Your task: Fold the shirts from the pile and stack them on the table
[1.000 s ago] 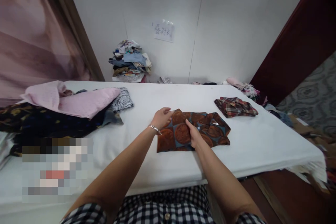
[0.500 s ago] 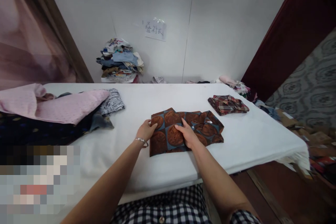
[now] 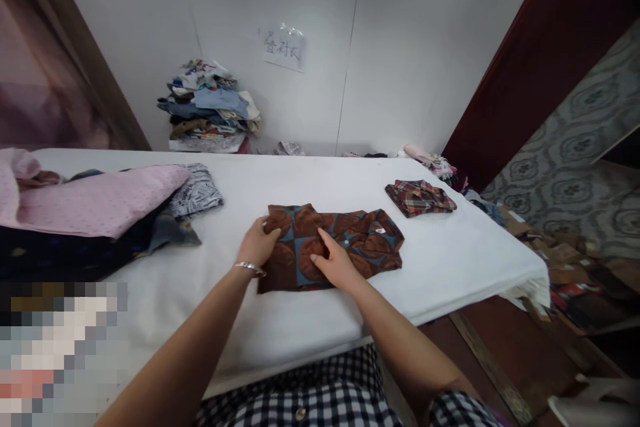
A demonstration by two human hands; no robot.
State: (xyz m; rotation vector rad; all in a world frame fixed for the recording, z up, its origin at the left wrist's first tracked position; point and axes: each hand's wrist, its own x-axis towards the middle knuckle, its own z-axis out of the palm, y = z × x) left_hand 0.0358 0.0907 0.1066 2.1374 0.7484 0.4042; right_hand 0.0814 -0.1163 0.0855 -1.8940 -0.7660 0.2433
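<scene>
A brown and blue patterned shirt (image 3: 373, 250), partly folded, lies on the white-covered table (image 3: 320, 320) in front of me. My left hand (image 3: 257, 245), with a silver bracelet at its wrist, grips the shirt's left edge, thumb on top and the fingers mostly hidden. On the middle of the shirt rests my right hand (image 3: 336, 261), its thumb and index finger spread apart over the cloth; the other fingers are hard to see. The collar, with a small white label (image 3: 381, 231), points to the right.
A folded red plaid shirt (image 3: 421, 199) lies farther back on the right. To the left is a heap with a pink dotted garment (image 3: 100, 197) on top. Stacked clothes (image 3: 210, 107) stand by the back wall, below a handwritten sign (image 3: 284, 48). Boxes (image 3: 565, 253) crowd the floor at right.
The view has turned slightly to the right, so everything sits farther left. My left hand stays at the shirt's left edge; the right thumb and index finger have shifted slightly left over the cloth.
</scene>
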